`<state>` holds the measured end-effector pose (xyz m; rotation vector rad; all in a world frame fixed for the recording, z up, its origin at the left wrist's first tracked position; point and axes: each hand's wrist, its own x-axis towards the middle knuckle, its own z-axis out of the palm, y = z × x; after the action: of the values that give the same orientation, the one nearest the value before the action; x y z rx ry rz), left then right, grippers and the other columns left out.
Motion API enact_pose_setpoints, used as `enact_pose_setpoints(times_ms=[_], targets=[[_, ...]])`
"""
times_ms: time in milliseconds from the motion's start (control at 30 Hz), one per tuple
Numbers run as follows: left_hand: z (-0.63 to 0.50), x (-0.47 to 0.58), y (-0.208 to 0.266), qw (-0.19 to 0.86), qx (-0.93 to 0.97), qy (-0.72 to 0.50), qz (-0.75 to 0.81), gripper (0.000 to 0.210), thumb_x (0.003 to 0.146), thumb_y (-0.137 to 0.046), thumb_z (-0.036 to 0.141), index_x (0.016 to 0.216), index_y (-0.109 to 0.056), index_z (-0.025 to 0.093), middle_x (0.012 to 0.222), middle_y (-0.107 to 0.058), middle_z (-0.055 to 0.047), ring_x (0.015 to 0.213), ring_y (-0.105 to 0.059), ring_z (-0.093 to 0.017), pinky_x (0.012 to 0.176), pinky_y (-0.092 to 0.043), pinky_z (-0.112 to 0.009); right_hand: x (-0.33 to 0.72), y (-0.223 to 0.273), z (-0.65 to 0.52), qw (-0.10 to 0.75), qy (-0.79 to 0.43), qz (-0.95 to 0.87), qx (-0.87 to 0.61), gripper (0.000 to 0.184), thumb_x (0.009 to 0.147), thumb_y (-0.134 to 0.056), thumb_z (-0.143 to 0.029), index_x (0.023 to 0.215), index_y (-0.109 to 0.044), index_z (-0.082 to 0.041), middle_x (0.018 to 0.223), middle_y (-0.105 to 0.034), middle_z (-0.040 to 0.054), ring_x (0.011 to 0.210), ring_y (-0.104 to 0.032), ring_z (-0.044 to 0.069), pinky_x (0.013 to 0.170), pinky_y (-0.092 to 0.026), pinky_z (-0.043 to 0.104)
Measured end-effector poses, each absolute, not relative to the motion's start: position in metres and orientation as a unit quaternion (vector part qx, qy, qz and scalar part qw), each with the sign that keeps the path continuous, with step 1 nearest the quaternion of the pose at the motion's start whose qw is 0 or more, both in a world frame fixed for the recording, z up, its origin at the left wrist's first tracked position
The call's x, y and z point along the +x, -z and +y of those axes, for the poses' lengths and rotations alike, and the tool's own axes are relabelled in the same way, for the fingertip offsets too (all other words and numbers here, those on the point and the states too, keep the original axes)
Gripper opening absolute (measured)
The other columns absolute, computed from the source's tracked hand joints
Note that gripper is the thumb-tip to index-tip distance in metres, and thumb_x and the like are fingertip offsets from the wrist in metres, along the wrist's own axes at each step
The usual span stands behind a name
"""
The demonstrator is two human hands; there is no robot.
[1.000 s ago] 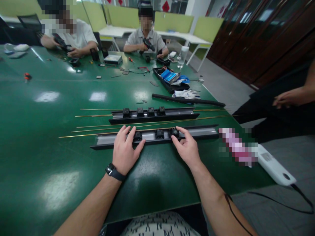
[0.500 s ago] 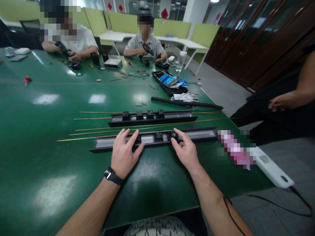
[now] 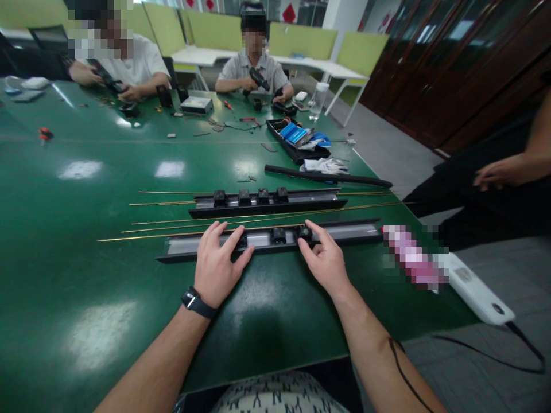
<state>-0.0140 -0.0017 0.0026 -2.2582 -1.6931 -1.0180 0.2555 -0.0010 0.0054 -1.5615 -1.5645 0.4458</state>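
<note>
While the right hand point(image 3: 326, 261) pinches a small black cube-shaped block point(image 3: 305, 233) inside the nearer long black-edged grey channel point(image 3: 357, 230), left hand point(image 3: 217, 268) spread wide across it, uneven finger pressure could skew the block.

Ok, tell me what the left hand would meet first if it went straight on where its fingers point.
Most likely the thin gold rods just ahead of the left hand, with the far rail beyond them. Height is hard to judge here, so it might pass above the rods.
</note>
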Motion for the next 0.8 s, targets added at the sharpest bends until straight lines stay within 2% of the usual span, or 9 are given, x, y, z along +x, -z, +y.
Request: enact_pose_setpoints(times_ms=[100,167,467,800], targets=[[-0.0011,-0.0144,-0.0022,0.072,-0.750,0.340,-0.562,0.046,0.095,-0.067,0.046,0.135,-0.068,0.022,0.140,-0.058,-0.018,0.142,-0.049,-0.037,0.116,-0.045,-0.056,0.2548,-0.0078,-0.0012,0.413,-0.184,-0.612,-0.649,0.061,0.091,-0.069,-0.043,0.147,-0.060,-0.021,0.086,-0.075,0.0026,0.050,-0.057,0.013,0.071,-0.057,0.036],[-0.0007,-0.0145,-0.0019,0.073,-0.750,0.341,-0.562,0.046,0.095,-0.067,0.046,0.135,-0.068,0.023,0.140,-0.058,-0.018,0.141,-0.049,-0.037,0.116,-0.045,-0.057,0.2543,-0.0089,-0.0012,0.411,-0.184,-0.607,-0.654,0.062,0.090,-0.069,-0.044,0.146,-0.061,-0.020,0.073,-0.070,-0.0007,0.051,-0.058,0.015,0.073,-0.057,0.037],[-0.0009,-0.0142,-0.0026,0.070,-0.750,0.344,-0.561,0.047,0.094,-0.067,0.045,0.135,-0.068,0.022,0.141,-0.057,-0.019,0.142,-0.049,-0.037,0.117,-0.044,-0.056,0.2539,-0.0073,-0.0011,0.426,-0.184,-0.616,-0.637,0.052,0.092,-0.067,-0.044,0.139,-0.067,-0.021,0.078,-0.069,0.0010,0.051,-0.055,0.014,0.072,-0.056,0.036],[-0.0014,-0.0104,-0.0015,0.053,-0.763,0.334,-0.551,0.052,0.094,-0.066,0.047,0.141,-0.063,0.023,0.145,-0.057,-0.018,0.142,-0.049,-0.037,0.117,-0.043,-0.057,0.2531,-0.0089,-0.0015,0.421,-0.181,-0.611,-0.646,0.057,0.090,-0.068,-0.046,0.141,-0.065,-0.021,0.069,-0.064,-0.0020,0.049,-0.053,0.015,0.071,-0.056,0.037]])
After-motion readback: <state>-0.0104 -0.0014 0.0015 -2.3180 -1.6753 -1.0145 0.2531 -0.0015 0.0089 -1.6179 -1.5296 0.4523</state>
